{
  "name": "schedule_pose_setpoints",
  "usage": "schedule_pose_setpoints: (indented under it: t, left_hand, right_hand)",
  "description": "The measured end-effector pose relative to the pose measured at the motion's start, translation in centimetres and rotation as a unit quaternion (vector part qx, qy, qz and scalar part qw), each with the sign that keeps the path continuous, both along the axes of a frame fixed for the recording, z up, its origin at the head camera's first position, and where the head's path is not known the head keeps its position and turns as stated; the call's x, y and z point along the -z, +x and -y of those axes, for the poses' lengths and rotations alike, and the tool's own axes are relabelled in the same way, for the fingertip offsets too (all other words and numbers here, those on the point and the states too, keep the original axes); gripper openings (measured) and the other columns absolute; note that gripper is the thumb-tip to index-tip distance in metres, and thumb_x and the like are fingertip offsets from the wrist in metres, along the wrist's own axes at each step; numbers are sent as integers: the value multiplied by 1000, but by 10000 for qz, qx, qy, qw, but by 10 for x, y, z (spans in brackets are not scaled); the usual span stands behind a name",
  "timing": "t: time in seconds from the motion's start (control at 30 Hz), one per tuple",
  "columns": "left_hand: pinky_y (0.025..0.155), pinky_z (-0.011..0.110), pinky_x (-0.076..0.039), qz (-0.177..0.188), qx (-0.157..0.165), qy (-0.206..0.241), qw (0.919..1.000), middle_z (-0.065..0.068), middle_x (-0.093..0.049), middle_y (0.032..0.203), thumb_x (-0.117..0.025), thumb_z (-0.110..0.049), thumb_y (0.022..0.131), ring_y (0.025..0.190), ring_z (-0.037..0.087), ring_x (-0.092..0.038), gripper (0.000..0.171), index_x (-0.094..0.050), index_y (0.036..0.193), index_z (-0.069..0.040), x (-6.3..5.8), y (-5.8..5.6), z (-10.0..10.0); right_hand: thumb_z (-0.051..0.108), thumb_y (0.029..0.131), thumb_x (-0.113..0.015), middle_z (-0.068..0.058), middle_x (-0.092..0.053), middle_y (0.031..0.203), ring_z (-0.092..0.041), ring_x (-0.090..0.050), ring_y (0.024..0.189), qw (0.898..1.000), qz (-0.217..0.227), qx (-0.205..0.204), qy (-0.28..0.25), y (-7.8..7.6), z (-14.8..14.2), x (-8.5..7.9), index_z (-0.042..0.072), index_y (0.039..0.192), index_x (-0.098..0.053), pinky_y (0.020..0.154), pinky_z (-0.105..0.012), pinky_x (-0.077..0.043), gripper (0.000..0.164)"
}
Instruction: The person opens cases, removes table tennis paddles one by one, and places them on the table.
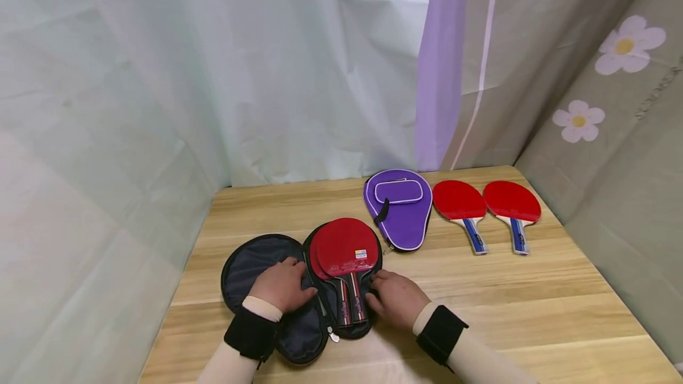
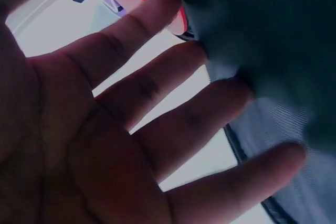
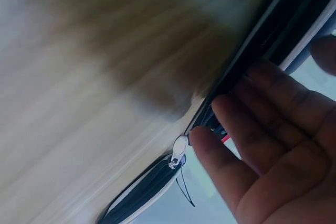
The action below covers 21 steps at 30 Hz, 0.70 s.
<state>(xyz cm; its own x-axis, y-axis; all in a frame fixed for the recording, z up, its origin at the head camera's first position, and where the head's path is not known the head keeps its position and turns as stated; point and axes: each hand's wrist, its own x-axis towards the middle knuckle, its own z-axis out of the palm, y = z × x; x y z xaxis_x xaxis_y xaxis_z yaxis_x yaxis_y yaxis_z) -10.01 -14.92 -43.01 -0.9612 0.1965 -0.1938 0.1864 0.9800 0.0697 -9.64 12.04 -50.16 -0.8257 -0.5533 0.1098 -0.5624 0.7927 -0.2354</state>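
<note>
A black zip-up paddle case point(image 1: 301, 339) lies unfolded on the table, its two halves side by side. Two red table tennis paddles overlap in its right half: the upper paddle point(image 1: 344, 242) covers much of the lower paddle point(image 1: 316, 262), and their dark striped handles point toward me. My left hand point(image 1: 283, 286) rests over the left half near the fold, fingers spread, with fingertips against the dark fabric point(image 2: 273, 30) in the left wrist view. At the case's right edge, beside the handles, my right hand point(image 1: 400, 298) touches the rim with extended fingers point(image 3: 252, 135).
Behind the black case lies a purple paddle case point(image 1: 402, 218) with a white-trimmed pocket. To its right are a red paddle point(image 1: 459, 199) and another red paddle point(image 1: 512, 200), both with blue-and-white handles. Curtains point(image 1: 320, 76) hang around the wooden table point(image 1: 533, 307).
</note>
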Motion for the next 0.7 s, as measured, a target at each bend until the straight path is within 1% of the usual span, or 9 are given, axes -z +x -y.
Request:
schedule_pose_setpoints:
  t: [0.1, 0.17, 0.23, 0.3, 0.37, 0.43, 0.53, 0.63, 0.7]
  left_hand:
    - [91, 52, -60, 98, 82, 70, 9999, 19, -68, 117, -80, -42, 84, 94, 33, -72, 57, -68, 124, -2, -3, -9, -4]
    - [90, 52, -61, 104, 87, 14, 9999, 19, -67, 117, -80, -41, 84, 92, 32, -71, 58, -67, 125, -2, -3, -14, -6]
    - [85, 52, -62, -50, 66, -125, 9999, 19, -67, 117, -82, -40, 82, 89, 32, -72, 56, -70, 121, -2, 0, -17, -8]
    - [79, 51, -63, -279, 16, -376, 9989, 16, -69, 114, -85, -41, 79, 84, 32, -72, 52, -75, 113, -4, 4, -19, -10]
    - [72, 53, -62, -501, -65, -574, 9971, 13, -70, 112, -88, -43, 75, 84, 35, -69, 47, -79, 104, -7, 10, -19, -12]
    - [70, 54, -60, -668, -130, -650, 9956, 11, -70, 109, -91, -43, 71, 89, 36, -64, 42, -82, 96, -10, 16, -17, -13]
    - [74, 56, -59, -760, -129, -566, 9954, 10, -69, 110, -93, -43, 69, 101, 36, -55, 41, -82, 94, -12, 22, -15, -15]
    - [84, 61, -59, -820, -41, -358, 9960, 11, -71, 114, -94, -40, 68, 116, 38, -57, 41, -82, 94, -10, 27, -15, -15]
    - [92, 66, -56, -760, -6, -214, 9969, 11, -72, 121, -94, -38, 69, 128, 40, -57, 43, -82, 98, -8, 30, -16, -15]
  right_hand:
    - [37, 98, -63, -1, -68, 93, -17, -66, 86, 9998, -27, 193, -73, -2, 3, -2, 10, 92, -74, 81, -35, -58, 29]
    - [43, 97, -64, -1, -66, 90, -16, -64, 82, 9994, 20, 327, -89, -2, 7, -4, 10, 85, -73, 77, -35, -57, 36]
    - [50, 95, -65, -1, -66, 89, -16, -63, 81, 9989, 76, 446, -77, -3, 11, -6, 11, 80, -72, 76, -34, -56, 42]
    - [56, 93, -67, -1, -65, 88, -16, -62, 80, 9984, 114, 551, -48, -3, 15, -8, 12, 75, -70, 72, -34, -55, 47]
    - [60, 90, -67, -1, -65, 87, -16, -61, 79, 9980, 110, 619, 12, -3, 18, -9, 13, 72, -69, 68, -33, -54, 51]
    - [61, 89, -68, -1, -65, 87, -17, -61, 80, 9977, 112, 662, 38, -4, 21, -10, 13, 70, -69, 66, -33, -53, 52]
    - [62, 87, -69, -2, -66, 90, -18, -62, 82, 9971, 130, 738, 99, -4, 23, -12, 12, 72, -70, 65, -34, -53, 53]
    - [63, 86, -69, -3, -68, 94, -20, -63, 86, 9962, 187, 830, 200, -4, 25, -13, 12, 76, -72, 67, -38, -55, 52]
    - [65, 86, -69, -3, -69, 96, -21, -64, 87, 9955, 244, 882, 254, -4, 26, -13, 14, 75, -72, 68, -40, -55, 53]
